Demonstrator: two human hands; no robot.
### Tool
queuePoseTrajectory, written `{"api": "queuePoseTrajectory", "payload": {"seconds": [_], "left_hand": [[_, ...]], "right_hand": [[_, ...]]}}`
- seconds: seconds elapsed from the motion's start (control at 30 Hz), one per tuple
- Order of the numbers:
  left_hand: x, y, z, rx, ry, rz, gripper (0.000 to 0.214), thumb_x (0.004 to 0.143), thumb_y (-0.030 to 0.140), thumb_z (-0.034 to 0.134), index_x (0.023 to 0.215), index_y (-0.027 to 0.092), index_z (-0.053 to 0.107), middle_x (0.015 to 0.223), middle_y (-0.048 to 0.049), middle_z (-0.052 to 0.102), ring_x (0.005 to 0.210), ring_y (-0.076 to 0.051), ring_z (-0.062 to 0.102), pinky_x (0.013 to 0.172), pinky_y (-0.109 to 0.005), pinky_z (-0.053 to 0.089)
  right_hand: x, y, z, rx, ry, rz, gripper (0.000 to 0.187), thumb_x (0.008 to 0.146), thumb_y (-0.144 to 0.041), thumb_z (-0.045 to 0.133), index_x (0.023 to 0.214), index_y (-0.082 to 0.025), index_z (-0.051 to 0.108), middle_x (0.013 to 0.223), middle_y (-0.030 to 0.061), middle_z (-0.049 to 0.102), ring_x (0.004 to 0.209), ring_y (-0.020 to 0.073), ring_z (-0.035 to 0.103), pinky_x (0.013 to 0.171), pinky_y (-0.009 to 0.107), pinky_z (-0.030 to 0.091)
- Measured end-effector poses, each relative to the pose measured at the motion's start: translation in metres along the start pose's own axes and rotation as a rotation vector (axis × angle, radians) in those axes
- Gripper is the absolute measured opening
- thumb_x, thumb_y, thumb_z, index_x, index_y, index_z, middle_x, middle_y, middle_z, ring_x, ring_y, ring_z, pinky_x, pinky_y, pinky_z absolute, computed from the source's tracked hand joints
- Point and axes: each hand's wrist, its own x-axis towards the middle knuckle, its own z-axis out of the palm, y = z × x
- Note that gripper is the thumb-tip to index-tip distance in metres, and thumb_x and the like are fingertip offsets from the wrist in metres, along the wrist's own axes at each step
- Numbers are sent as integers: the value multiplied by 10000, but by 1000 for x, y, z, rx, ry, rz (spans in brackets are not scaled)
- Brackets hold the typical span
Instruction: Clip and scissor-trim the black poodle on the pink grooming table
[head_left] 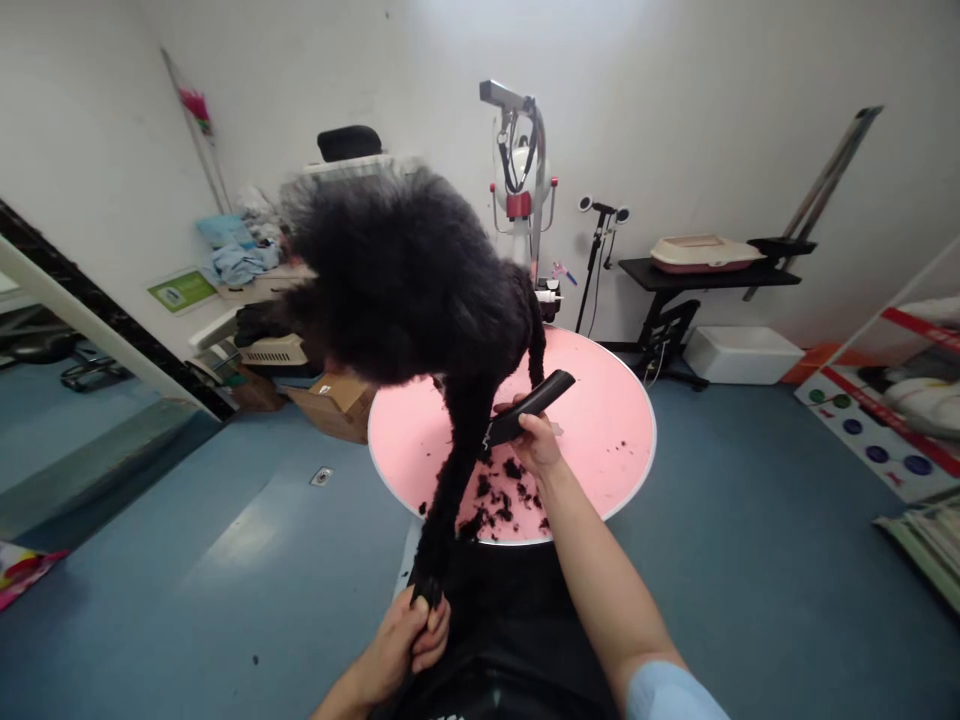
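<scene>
A black, fluffy dog (405,270) stands on a round pink grooming table (600,400), its front leg (450,480) stretched toward me. My left hand (412,635) is closed around the paw at the end of that leg. In my right hand (536,440) is a black hair clipper (529,408), its head against or very close to the inner side of the leg; the exact contact is hidden. Clumps of cut black fur (502,500) lie on the table below the clipper. The dog's head is blurred.
A metal grooming arm (517,100) with a hanging loop rises behind the table. A cardboard box (334,405) sits on the floor at left. Right of the table are a black stand (596,250), a black shelf holding a litter tray (705,253), and a white tub (742,355).
</scene>
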Motion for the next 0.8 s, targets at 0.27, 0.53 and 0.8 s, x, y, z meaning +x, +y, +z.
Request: {"api": "queuePoseTrajectory", "payload": {"seconds": [0.27,0.53,0.8], "left_hand": [[4,1,7,-48,-73,29,418,928,525,508,728,173,403,548,90,261,410,-16,178,406,-153,171],[11,-1,8,-47,-95,55,423,930,541,491,737,177,399,554,88,261,408,-19,176,410,-162,178],[22,-7,17,173,46,-4,517,847,688,501,733,200,373,553,96,252,437,-40,163,412,-188,169]], "right_hand": [[-12,16,-3,313,366,93,188,659,-244,601,824,-159,630,623,-2,696,396,74,520,365,160,427],[-33,43,5,290,314,243,136,649,-289,662,673,-182,580,508,-56,607,320,38,403,328,137,386],[-53,18,3,119,166,42,307,661,-365,762,882,-217,610,780,-4,742,576,120,659,394,155,451]]}}
